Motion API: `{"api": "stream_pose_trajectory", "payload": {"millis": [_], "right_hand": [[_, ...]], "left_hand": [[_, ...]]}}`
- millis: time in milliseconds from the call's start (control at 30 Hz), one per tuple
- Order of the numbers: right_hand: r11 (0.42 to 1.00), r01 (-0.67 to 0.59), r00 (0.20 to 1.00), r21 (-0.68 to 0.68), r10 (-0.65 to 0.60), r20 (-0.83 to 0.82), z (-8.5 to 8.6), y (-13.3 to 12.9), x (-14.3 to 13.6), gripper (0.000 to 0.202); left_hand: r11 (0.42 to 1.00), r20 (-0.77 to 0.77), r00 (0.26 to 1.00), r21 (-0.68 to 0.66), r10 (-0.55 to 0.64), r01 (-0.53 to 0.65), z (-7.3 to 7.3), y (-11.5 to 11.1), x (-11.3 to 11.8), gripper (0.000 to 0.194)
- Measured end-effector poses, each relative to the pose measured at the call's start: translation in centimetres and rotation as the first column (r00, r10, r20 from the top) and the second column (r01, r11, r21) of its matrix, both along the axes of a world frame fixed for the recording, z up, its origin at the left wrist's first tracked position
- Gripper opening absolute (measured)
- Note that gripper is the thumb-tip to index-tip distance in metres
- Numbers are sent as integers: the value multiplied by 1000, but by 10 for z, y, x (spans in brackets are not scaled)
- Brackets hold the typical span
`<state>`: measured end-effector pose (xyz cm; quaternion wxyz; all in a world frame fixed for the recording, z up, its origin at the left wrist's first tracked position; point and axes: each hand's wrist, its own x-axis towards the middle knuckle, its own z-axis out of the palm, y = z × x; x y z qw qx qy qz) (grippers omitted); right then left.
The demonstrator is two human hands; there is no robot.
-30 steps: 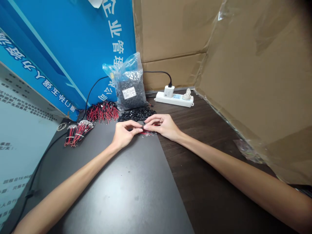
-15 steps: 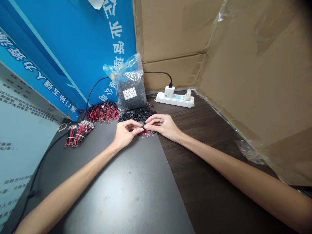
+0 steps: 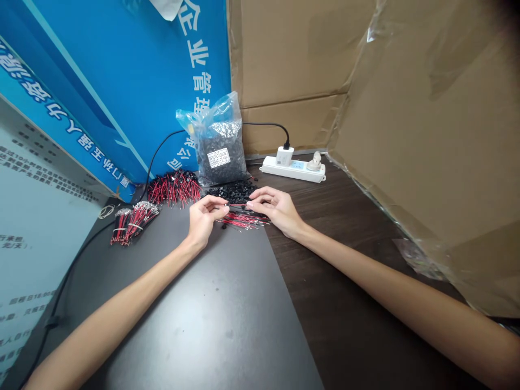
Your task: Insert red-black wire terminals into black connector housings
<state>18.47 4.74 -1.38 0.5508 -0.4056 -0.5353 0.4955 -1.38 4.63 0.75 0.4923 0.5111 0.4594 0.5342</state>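
Observation:
A thin red and black wire (image 3: 238, 205) stretches between my two hands. My left hand (image 3: 203, 216) pinches its left end between thumb and fingertips. The right end is in the closed fingers of my right hand (image 3: 276, 208); a small dark part shows at those fingertips. Just below the held wire lie loose red and black wires (image 3: 244, 219). Behind the hands is a heap of small black parts (image 3: 232, 190). A larger pile of red and black wires (image 3: 174, 187) sits to the left, with tied wire bundles (image 3: 134, 222) nearer the left edge.
A clear bag of black parts (image 3: 221, 154) with a white label stands at the back. To its right is a white power strip (image 3: 293, 169) with a plugged-in adapter. Cardboard (image 3: 406, 141) walls the right side, and a blue panel (image 3: 134, 70) the left.
My hands, earlier touching at the fingertips, have moved apart, my left hand going slightly left. The wire between them and more of the loose wires below now show. The view has shifted slightly.

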Motion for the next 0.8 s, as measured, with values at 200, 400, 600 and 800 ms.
{"api": "stream_pose_trajectory", "payload": {"millis": [200,400,600,800], "right_hand": [[1000,-15,1000,-13,15,-6,-1,1,0,36],[999,-38,999,-3,38,-3,0,2,0,33],[999,-38,999,-1,38,18,-1,3,1,34],[999,30,999,21,-31,35,-2,5,3,27]], "left_hand": [[1000,22,1000,4,19,-19,0,0,0,20],[1000,25,999,0,24,-24,1,-1,0,19],[999,11,999,-2,33,-33,2,-2,0,19],[999,76,996,-26,36,-34,2,0,-1,18]]}}
